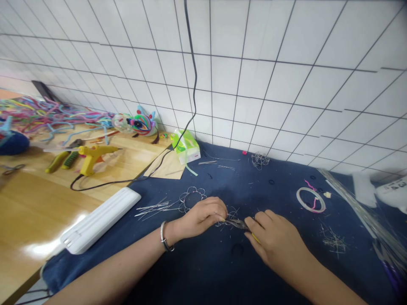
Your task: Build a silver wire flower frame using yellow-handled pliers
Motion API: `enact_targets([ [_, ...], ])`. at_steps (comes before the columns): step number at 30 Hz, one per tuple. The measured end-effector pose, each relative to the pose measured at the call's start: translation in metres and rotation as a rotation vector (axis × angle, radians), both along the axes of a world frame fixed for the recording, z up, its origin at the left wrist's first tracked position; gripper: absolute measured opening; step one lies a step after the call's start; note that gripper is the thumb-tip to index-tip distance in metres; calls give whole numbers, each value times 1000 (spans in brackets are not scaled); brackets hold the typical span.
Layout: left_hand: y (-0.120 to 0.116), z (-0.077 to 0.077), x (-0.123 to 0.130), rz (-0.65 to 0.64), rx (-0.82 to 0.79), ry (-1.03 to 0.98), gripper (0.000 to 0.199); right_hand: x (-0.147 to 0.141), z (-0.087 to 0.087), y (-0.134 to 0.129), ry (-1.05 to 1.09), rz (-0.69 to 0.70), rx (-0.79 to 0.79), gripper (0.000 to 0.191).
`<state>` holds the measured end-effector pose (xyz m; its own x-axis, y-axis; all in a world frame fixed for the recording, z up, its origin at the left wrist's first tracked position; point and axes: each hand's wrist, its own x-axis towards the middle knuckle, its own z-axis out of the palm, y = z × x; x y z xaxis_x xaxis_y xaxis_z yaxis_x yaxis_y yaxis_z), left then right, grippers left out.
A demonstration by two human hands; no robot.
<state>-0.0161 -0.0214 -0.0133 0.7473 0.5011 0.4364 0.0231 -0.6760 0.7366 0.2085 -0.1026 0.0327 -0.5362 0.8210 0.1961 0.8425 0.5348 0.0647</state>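
Observation:
My right hand [270, 235] is closed round the yellow handles of a pair of pliers [238, 223], whose jaws point left. Pinched between the thumb and fingers of my left hand [203, 214] is a thin wire; its tip meets the jaws, though the exact contact is too small to make out. Below and behind the jaws lies a small tangle of wire [233, 212] on the dark blue cloth [197, 271]. A flower-shaped wire loop [192, 195] rests just beyond my left hand, next to several straight wire pieces [155, 208].
At left stand a white power strip [101, 220], a yellow glue gun [93, 157] with its cord, and green-handled pliers [68, 159]. A tissue pack [186, 146] is near the wall. To the right lie a tape roll [310, 200], wire scraps [333, 241] and long wires [356, 203].

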Motion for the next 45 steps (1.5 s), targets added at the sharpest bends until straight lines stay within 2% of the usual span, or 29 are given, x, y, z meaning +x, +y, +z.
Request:
enact_targets([
  [11,-1,2,-1,12,-227,-18,8,1,-4,2,28,-14,-18,19],
  [16,1,3,-1,19,-340,-66,11,8,-6,9,112,-31,-107,19],
  [19,3,3,-1,27,-395,-110,11,19,-18,23,151,-97,-112,23],
  [23,5,2,-2,17,-447,-146,12,32,-42,43,73,-199,-86,27],
  [27,3,1,-3,-3,-508,-169,13,34,-52,50,34,-196,-40,42],
  [29,1,2,-3,-14,-543,-180,14,31,-47,50,90,-175,-34,42],
  [31,0,3,-4,-24,-566,-196,14,23,-37,48,214,-139,-99,33],
  [35,-2,6,-5,-44,-591,-219,16,-8,-12,46,562,-37,-355,22],
  [38,-3,9,-8,-44,-611,-246,16,-32,2,49,678,11,-511,19],
  [41,-2,15,-12,-32,-622,-280,15,-46,9,53,744,11,-602,19],
  [45,-1,18,-15,-35,-644,-296,14,-52,6,55,864,-32,-680,18],
])
